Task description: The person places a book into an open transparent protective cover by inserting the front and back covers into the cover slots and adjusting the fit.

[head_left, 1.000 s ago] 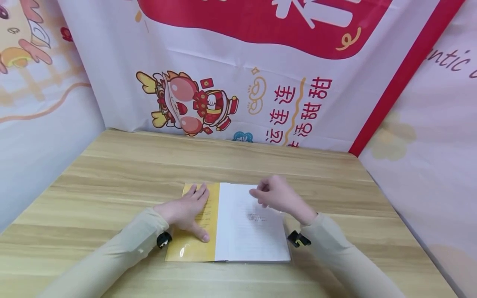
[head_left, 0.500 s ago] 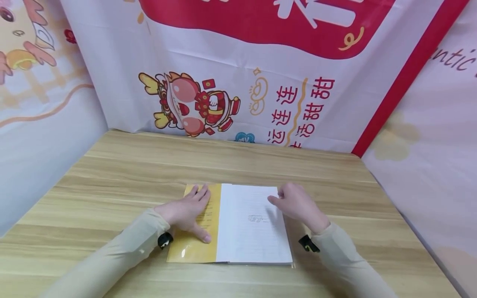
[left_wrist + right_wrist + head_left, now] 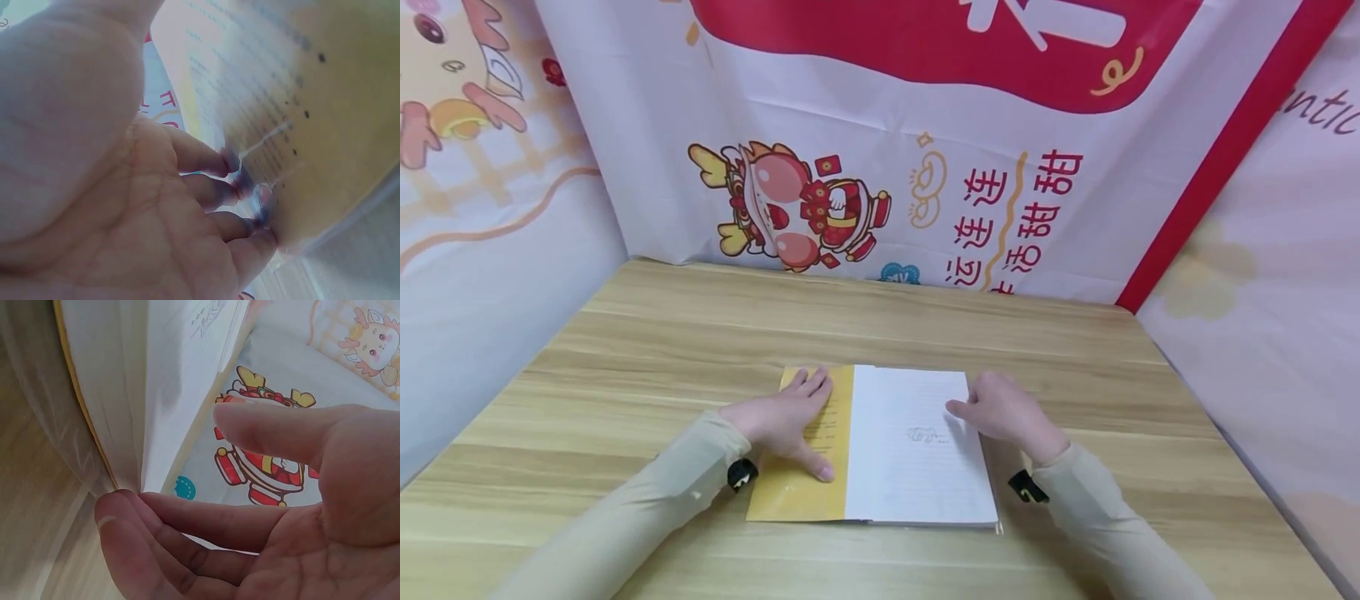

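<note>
An open book (image 3: 917, 483) lies on the table, its white page with a small printed drawing facing up. At its left the yellow cover (image 3: 797, 500) is folded out, under a clear plastic jacket. My left hand (image 3: 786, 421) rests on that cover with spread fingers, holding it down. My right hand (image 3: 1007, 417) is at the upper right edge of the book. In the right wrist view its bent fingertips (image 3: 134, 515) touch the edges of the pages (image 3: 119, 394). The thumb (image 3: 269, 431) stands apart from them, so no page is pinched.
The wooden table (image 3: 625, 350) runs back to a white and red printed cloth (image 3: 887, 108). Side cloths (image 3: 490, 208) hang at left and right. Black straps (image 3: 742, 473) are on both wrists.
My right hand has moved from above the page rightward to its right edge. The left hand stays on the yellow cover. The head view has shifted slightly.
</note>
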{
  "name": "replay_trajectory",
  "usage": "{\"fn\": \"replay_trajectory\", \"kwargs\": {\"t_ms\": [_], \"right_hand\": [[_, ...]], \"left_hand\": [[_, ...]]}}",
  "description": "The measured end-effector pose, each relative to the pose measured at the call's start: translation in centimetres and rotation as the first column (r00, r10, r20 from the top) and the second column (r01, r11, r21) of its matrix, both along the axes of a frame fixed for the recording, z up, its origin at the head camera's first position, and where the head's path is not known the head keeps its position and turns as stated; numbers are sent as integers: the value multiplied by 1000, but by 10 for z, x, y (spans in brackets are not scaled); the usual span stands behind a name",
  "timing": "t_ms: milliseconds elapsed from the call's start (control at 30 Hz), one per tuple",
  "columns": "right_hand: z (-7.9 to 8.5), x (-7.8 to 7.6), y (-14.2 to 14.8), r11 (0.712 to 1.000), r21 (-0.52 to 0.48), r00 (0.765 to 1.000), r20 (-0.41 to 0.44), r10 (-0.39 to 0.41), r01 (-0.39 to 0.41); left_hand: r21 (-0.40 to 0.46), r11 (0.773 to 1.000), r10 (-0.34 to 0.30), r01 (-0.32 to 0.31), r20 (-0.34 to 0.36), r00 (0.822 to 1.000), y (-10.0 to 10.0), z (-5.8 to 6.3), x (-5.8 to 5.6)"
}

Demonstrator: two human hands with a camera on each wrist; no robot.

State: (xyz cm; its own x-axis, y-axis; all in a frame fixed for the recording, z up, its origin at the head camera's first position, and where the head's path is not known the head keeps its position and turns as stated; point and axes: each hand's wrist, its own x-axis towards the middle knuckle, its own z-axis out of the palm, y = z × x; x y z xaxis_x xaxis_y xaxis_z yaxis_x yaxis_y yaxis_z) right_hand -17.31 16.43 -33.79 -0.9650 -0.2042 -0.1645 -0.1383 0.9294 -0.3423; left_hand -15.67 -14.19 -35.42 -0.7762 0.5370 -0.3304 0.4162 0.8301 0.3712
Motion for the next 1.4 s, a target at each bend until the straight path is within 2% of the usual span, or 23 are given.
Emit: {"fn": "replay_trajectory", "kwargs": {"t_ms": [567, 1133, 1400], "right_hand": [[-5, -2, 0, 998, -17, 996, 76, -52, 54], [-3, -3, 3, 999, -46, 998, 57, 1, 1], [-4, -3, 3, 998, -58, 998, 64, -8, 12]], "left_hand": [[-7, 1000, 9, -9, 16, 1000, 3, 0, -1], [-18, 1000, -19, 18, -11, 1000, 2, 1, -2], [-16, 1000, -16, 16, -12, 1000, 3, 0, -1]]}}
